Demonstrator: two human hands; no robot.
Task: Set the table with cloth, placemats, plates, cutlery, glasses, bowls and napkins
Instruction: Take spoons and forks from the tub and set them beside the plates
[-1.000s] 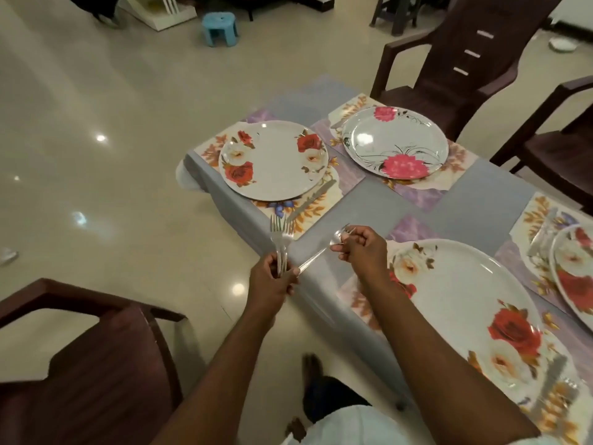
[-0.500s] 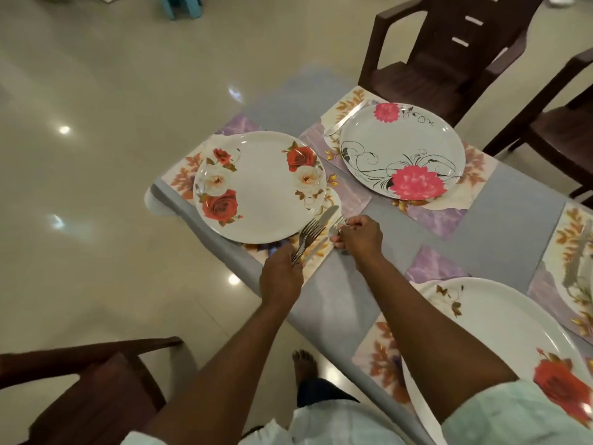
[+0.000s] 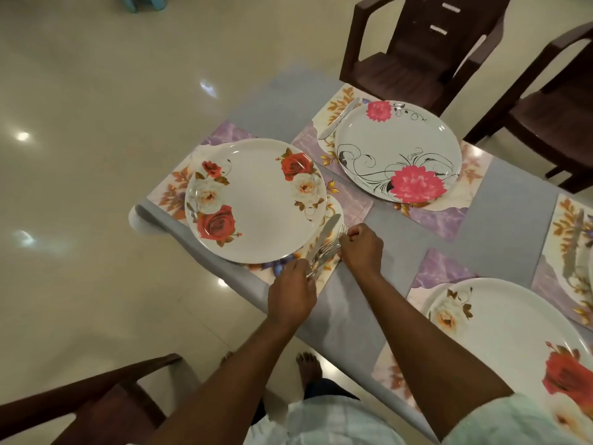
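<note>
— Since the forks (image 3: 324, 252) are bunched in the left hand (image 3: 292, 295), how should one be laid?

— Left fingers are curled round the handles low down, tines fanned over the placemat (image 3: 349, 205) just right of the rose plate (image 3: 256, 200). The right hand (image 3: 362, 248) pinches something at the tine end, fingers curled; I judge it is drawing one fork free. Best slide it straight out, then set it down parallel to the knife (image 3: 325, 234), which already lies beside the plate's rim.

— Any crowding?

— Some. Knife, tines and plate rim sit nearly touching, so a sideways tug could knock the knife askew. The mat's near corner reaches close to the surface's (image 3: 500, 216) edge, with bare floor (image 3: 80, 155) below; a dropped fork would go over.

— Room to move?

— Grey cloth (image 3: 401, 239) lies open to the right of the hand, before the next mat. A chair (image 3: 96, 409) stands at the left elbow.
</note>
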